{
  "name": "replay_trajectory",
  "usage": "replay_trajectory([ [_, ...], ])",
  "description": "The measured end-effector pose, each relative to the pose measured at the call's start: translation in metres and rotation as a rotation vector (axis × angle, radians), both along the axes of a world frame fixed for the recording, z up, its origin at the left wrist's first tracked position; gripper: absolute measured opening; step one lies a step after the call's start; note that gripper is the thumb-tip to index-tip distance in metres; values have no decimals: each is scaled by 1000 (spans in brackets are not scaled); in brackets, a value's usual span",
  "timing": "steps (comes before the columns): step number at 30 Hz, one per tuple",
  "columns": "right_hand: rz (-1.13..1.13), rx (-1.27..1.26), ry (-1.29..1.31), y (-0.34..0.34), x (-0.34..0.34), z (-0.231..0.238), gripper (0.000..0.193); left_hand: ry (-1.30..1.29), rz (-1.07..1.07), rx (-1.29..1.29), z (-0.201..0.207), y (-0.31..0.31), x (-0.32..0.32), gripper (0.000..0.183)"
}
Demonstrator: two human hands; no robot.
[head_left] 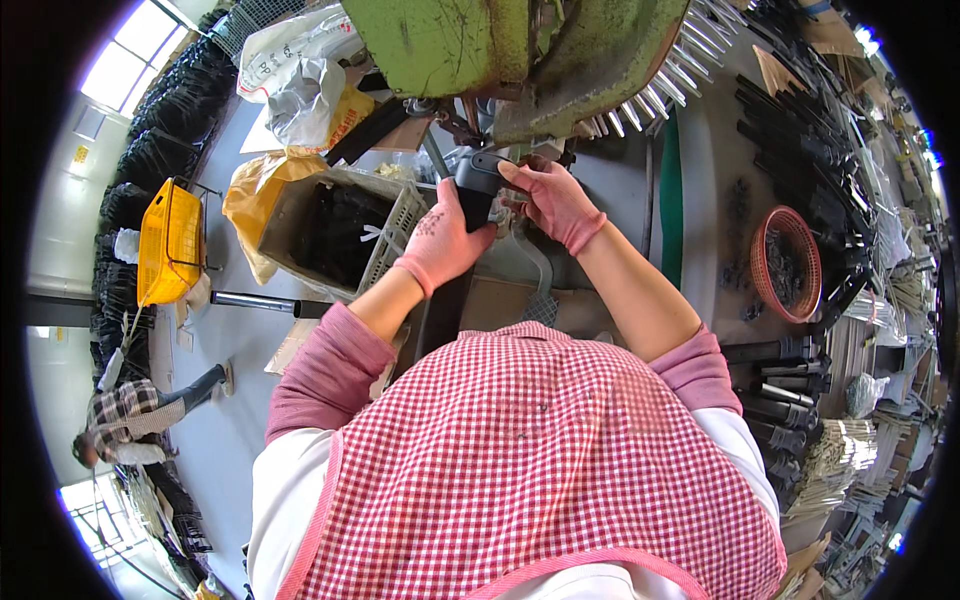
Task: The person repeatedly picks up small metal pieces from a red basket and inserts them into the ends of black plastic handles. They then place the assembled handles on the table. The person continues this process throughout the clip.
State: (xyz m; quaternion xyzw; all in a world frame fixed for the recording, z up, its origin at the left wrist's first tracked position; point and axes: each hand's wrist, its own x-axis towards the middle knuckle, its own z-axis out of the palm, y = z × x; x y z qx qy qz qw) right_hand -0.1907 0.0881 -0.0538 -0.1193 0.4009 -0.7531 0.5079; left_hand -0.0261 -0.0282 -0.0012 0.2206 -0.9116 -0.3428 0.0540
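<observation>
Both hands wear pink gloves and meet under a green, worn machine (440, 45). My left hand (440, 240) is closed round a black tube-like part (476, 200) with a rounded, flat-looking upper end. At that upper end, my right hand (558, 203) pinches the part's right edge between thumb and fingers. The tips of the right fingers are dark and partly hidden. The part sits just below the machine's metal tooling (462, 122). Close to my left hand stands a grey plastic crate (402, 232) with dark pieces inside.
Metal rods (665, 85) stick out beside the machine. To the right, a red round basket (762, 275) holds small dark parts, near piles of black tubes (800, 150). On the left are a yellow basket (165, 240) on a cart and a person (130, 415) walking.
</observation>
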Motion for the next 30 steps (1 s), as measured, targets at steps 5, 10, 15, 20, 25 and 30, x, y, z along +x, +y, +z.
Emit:
replay_trajectory([
  [5, -135, 162, 63, -12, 12, 2, 27, -192, -54, 178, 1, -22, -4, 68],
  [10, -144, 254, 52, -5, 18, -8, 17, -256, -123, -31, 0, -28, -9, 73],
  [15, -213, 162, -18, -6, 20, -21, 14, -293, -133, -31, -14, -28, -10, 71],
  [20, -223, 106, -78, -9, 21, -27, 9, -240, -122, 2, -14, -36, -11, 68],
  [25, -202, 194, -38, -9, 16, -33, 14, -232, -92, 5, -14, -31, -10, 66],
  [30, -211, 154, -56, -8, 18, -33, 21, -200, -87, 2, -22, -33, -5, 66],
])
